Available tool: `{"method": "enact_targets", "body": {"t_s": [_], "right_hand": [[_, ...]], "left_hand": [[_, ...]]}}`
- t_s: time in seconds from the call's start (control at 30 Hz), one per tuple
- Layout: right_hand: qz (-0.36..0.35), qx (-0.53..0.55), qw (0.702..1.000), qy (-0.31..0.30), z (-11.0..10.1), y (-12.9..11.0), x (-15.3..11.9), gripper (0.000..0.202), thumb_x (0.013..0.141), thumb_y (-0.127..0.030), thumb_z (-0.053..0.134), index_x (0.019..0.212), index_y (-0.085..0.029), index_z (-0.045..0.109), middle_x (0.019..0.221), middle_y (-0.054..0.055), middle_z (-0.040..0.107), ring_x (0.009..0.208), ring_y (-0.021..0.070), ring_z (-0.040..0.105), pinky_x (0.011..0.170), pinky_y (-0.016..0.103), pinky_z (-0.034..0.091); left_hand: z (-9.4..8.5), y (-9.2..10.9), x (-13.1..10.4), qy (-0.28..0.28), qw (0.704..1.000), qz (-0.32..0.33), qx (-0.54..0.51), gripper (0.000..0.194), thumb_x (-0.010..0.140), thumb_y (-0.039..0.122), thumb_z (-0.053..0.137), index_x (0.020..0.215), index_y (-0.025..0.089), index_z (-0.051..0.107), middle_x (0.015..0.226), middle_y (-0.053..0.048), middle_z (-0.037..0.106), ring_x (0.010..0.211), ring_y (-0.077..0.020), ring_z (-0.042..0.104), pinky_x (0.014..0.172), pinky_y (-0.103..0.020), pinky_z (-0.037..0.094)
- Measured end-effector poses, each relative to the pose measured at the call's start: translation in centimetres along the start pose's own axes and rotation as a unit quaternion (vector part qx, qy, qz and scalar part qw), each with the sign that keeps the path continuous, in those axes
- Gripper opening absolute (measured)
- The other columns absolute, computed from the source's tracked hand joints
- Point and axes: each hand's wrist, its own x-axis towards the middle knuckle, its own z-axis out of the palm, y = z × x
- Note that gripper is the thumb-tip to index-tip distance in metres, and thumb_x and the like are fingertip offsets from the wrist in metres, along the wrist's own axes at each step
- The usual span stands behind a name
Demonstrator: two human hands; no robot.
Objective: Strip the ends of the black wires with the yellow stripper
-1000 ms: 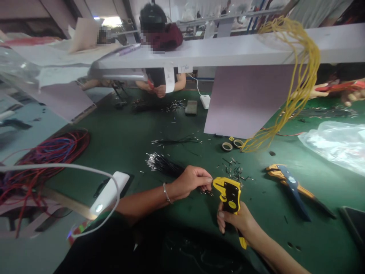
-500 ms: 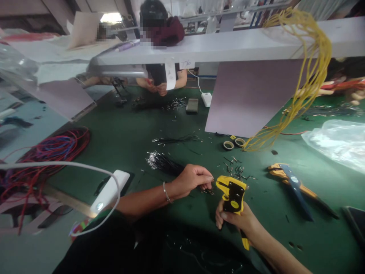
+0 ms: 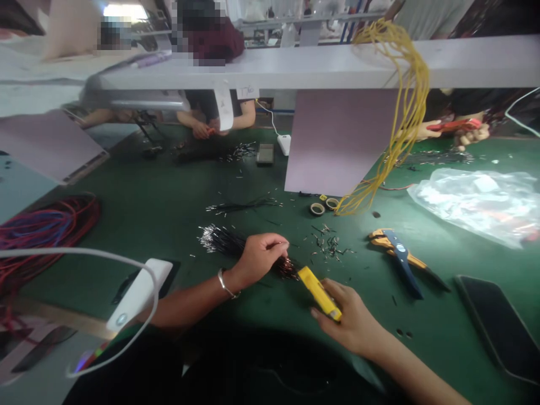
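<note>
My left hand (image 3: 260,260) is closed in a pinch over the right end of a bundle of black wires (image 3: 225,238). A thin dark wire seems to stick out past its fingertips. Bare copper ends (image 3: 287,269) show just below those fingers; the bundle's other end has shiny metal tips. My right hand (image 3: 348,315) is wrapped around a yellow wire stripper (image 3: 319,293), turned so its narrow edge faces up. The stripper's front points at the copper ends, and its handles are hidden by the hand. Small cut scraps (image 3: 331,245) lie beyond it.
Blue-and-orange pliers (image 3: 400,253) and a phone (image 3: 498,326) lie at right. Tape rolls (image 3: 317,209), a hanging yellow wire coil (image 3: 411,84) and a plastic bag (image 3: 472,202) are farther back. A white cable (image 3: 157,281) arcs at left. Co-workers' hands (image 3: 470,135) work across the table.
My view has swung right. The stripper has rolled from showing its side to showing its edge, and tilted toward the bundle. My left hand has drawn back over the copper ends.
</note>
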Motion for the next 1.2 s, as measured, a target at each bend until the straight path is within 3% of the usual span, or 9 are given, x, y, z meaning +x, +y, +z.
{"method": "enact_targets", "body": {"t_s": [0.1,0.2,0.5,0.6,0.73,0.83,0.93,1.07,1.2], "right_hand": [[-0.068,-0.158,0.985,0.0,0.3,-0.2,0.2,0.032,0.061,-0.018,0.056,0.093,-0.015,0.057,0.086,0.01,0.063,0.073,0.0235,0.057,0.065,0.035,0.047],[-0.078,-0.24,0.967,-0.028,0.9,-0.3,0.3,0.04,0.064,-0.02,0.058,0.103,-0.014,0.057,0.093,0.012,0.064,0.082,0.0264,0.058,0.071,0.038,0.048],[-0.092,-0.25,0.96,-0.087,1.7,-0.7,0.2,0.038,0.071,-0.039,0.072,0.099,-0.016,0.062,0.096,0.011,0.063,0.086,0.0276,0.056,0.072,0.04,0.049],[-0.09,-0.18,0.977,-0.069,1.4,-0.2,0.4,0.034,0.074,-0.041,0.071,0.097,-0.017,0.064,0.095,0.011,0.066,0.084,0.0262,0.058,0.07,0.038,0.049],[-0.034,0.045,0.998,0.026,0.5,0.4,0.8,0.016,0.082,-0.034,0.063,0.089,-0.019,0.065,0.085,0.007,0.068,0.077,0.0197,0.062,0.071,0.033,0.051],[0.071,0.188,0.978,0.054,-0.1,0.5,1.0,0.018,0.081,-0.035,0.065,0.089,-0.02,0.068,0.082,0.005,0.07,0.074,0.0182,0.064,0.069,0.032,0.052],[0.146,0.314,0.936,0.053,-0.1,0.5,1.1,0.025,0.076,-0.037,0.071,0.094,-0.02,0.069,0.084,0.005,0.072,0.074,0.0175,0.066,0.073,0.033,0.053],[0.166,0.39,0.902,0.078,0.4,0.7,1.1,0.023,0.074,-0.035,0.074,0.09,-0.019,0.071,0.079,0.004,0.073,0.071,0.0159,0.066,0.074,0.033,0.053],[0.165,0.387,0.904,0.08,0.4,0.8,1.2,0.018,0.073,-0.033,0.074,0.082,-0.018,0.071,0.071,0.002,0.071,0.069,0.0155,0.066,0.072,0.031,0.053]], "left_hand": [[0.0,0.1,-0.1,0.026,0.995,0.077,0.056,0.014,0.082,0.019,0.057,0.077,0.017,0.07,0.067,-0.002,0.068,0.066,-0.014,0.062,0.069,-0.025,0.048],[0.1,0.1,-0.2,0.039,0.984,0.143,0.1,0.014,0.084,0.018,0.057,0.08,0.017,0.07,0.069,-0.003,0.068,0.067,-0.0147,0.061,0.07,-0.027,0.048],[0.2,-0.5,-0.6,0.027,0.963,0.222,0.149,0.016,0.087,0.022,0.055,0.087,0.02,0.072,0.074,-0.005,0.069,0.07,-0.0158,0.059,0.07,-0.029,0.048],[0.4,-0.8,-0.7,0.016,0.958,0.239,0.155,0.017,0.088,0.022,0.055,0.089,0.02,0.071,0.075,-0.005,0.07,0.071,-0.016,0.059,0.07,-0.03,0.048],[0.7,-0.8,-0.9,-0.001,0.956,0.255,0.146,0.015,0.086,0.02,0.057,0.089,0.02,0.072,0.076,-0.006,0.071,0.072,-0.0168,0.059,0.069,-0.03,0.048],[1.1,-0.5,-1.1,-0.035,0.956,0.259,0.136,0.014,0.085,0.02,0.058,0.088,0.02,0.072,0.077,-0.007,0.072,0.072,-0.0175,0.06,0.069,-0.031,0.048],[1.5,-0.3,-1.4,-0.077,0.953,0.258,0.141,0.015,0.086,0.021,0.057,0.088,0.02,0.072,0.08,-0.007,0.073,0.074,-0.0184,0.062,0.072,-0.033,0.048],[1.9,-0.3,-1.7,-0.107,0.94,0.286,0.152,0.017,0.087,0.019,0.055,0.09,0.019,0.072,0.082,-0.008,0.074,0.075,-0.0182,0.063,0.074,-0.033,0.05],[2.3,-0.5,-1.8,-0.107,0.928,0.325,0.149,0.016,0.087,0.016,0.054,0.09,0.018,0.07,0.08,-0.007,0.073,0.073,-0.0169,0.063,0.072,-0.032,0.05]]}}
